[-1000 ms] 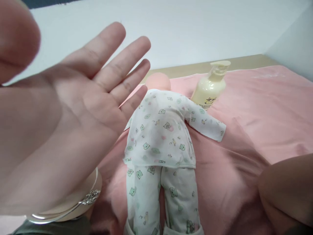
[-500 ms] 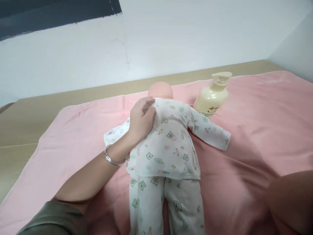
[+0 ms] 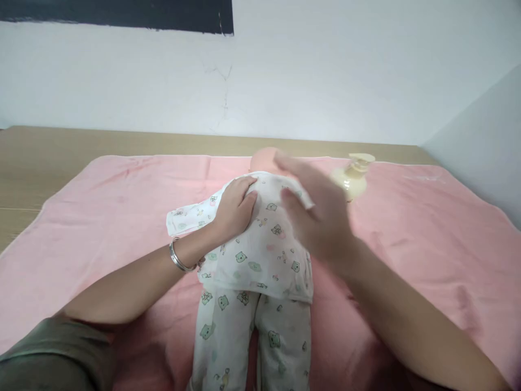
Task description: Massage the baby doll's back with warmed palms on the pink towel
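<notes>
A doll [image 3: 250, 255] in a white top and trousers printed with green bears lies stretched out, its bald head [image 3: 266, 160] at the far end; no face shows. My left hand [image 3: 236, 206] rests on the upper part of the top by the shoulder, fingers laid along the cloth and thumb apart. Over the doll's other shoulder is my right hand [image 3: 321, 212], blurred by motion, fingers stretched and thumb spread. It hides that sleeve; whether it touches the cloth I cannot tell. A pump bottle [image 3: 353, 182] of cream-coloured liquid stands just beyond the right hand, partly covered by it.
A pink sheet [image 3: 415, 239] spreads under the doll over a wooden surface [image 3: 52, 146]. Behind it rises a white wall [image 3: 317, 76] with a dark painted patch [image 3: 122, 13] at upper left. Another wall closes off the right side.
My right hand has come up from the lower right edge to above the doll's shoulder. My left hand stays on the doll. The view has levelled and shifted.
</notes>
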A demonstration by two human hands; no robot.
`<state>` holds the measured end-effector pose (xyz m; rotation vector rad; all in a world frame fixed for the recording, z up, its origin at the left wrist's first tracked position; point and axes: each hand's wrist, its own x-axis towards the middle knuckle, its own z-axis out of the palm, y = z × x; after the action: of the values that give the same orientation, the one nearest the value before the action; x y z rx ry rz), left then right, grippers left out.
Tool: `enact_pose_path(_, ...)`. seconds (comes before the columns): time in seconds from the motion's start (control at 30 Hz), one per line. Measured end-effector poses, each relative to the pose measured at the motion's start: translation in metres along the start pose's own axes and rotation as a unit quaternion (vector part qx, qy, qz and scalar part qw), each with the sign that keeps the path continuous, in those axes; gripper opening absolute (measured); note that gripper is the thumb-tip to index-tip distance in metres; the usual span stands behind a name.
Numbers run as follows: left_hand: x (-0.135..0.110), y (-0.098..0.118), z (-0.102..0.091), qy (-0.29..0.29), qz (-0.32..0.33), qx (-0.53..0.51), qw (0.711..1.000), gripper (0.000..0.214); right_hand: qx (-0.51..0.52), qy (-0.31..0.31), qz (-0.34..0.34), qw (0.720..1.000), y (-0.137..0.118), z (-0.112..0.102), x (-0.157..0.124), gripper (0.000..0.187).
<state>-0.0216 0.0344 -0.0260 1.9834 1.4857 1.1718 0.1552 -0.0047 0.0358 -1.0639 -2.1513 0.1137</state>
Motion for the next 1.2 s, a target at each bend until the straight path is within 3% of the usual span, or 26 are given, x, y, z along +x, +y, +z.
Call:
enact_pose_path(0.13, -0.003, -0.002, 0.000, 0.026, -0.031, -0.060, 0.997, 0.038, -0.030, -0.125, 0.008, 0.992, 0.002, 0.035, -0.005, 0.051)
enact_pose_path(0.2, -0.005, -0.003, 0.002, 0.046, -0.040, -0.057, 0.997, 0.038, -0.044, -0.152, 0.023, 0.987, 0.013, 0.042, -0.001, 0.051)
enact_pose_path(0.3, -0.006, -0.004, 0.006, 0.056, -0.037, -0.027, 0.997, 0.040, -0.066, -0.154, 0.082, 0.982, 0.030, 0.041, 0.008, 0.054)
enact_pose_path(0.4, -0.005, -0.004, 0.009, 0.056, -0.033, -0.004, 0.998, 0.041, -0.111, -0.132, 0.124, 0.977, 0.021, 0.041, 0.004, 0.059)
enact_pose_path(0.57, -0.001, -0.005, 0.008, 0.020, -0.002, 0.008, 1.000, 0.036, -0.122, -0.131, 0.050, 0.983, -0.014, 0.048, -0.015, 0.059)
enact_pose_path(0.7, -0.003, -0.001, 0.007, 0.025, 0.011, 0.010, 1.000, 0.038, -0.062, -0.177, 0.002, 0.982, 0.012, 0.039, 0.002, 0.058)
enact_pose_path(0.83, -0.007, 0.000, 0.008, 0.051, -0.021, 0.018, 0.998, 0.047, -0.092, -0.165, 0.097, 0.977, 0.039, 0.033, 0.015, 0.054)
enact_pose_path(0.93, -0.007, -0.001, 0.010, 0.052, -0.026, 0.015, 0.998, 0.047, -0.146, -0.124, 0.143, 0.971, 0.022, 0.041, -0.001, 0.058)
enact_pose_path(1.07, -0.005, -0.003, 0.010, 0.050, -0.029, 0.018, 0.998, 0.046, -0.156, -0.107, 0.069, 0.979, -0.015, 0.052, -0.027, 0.058)
enact_pose_path(1.13, -0.003, -0.003, 0.009, 0.038, -0.033, 0.025, 0.998, 0.046, -0.128, -0.105, 0.045, 0.985, -0.018, 0.055, -0.028, 0.057)
enact_pose_path(1.2, -0.003, 0.000, 0.007, 0.028, -0.025, 0.045, 0.998, 0.047, -0.090, -0.106, 0.062, 0.988, -0.008, 0.055, -0.021, 0.056)
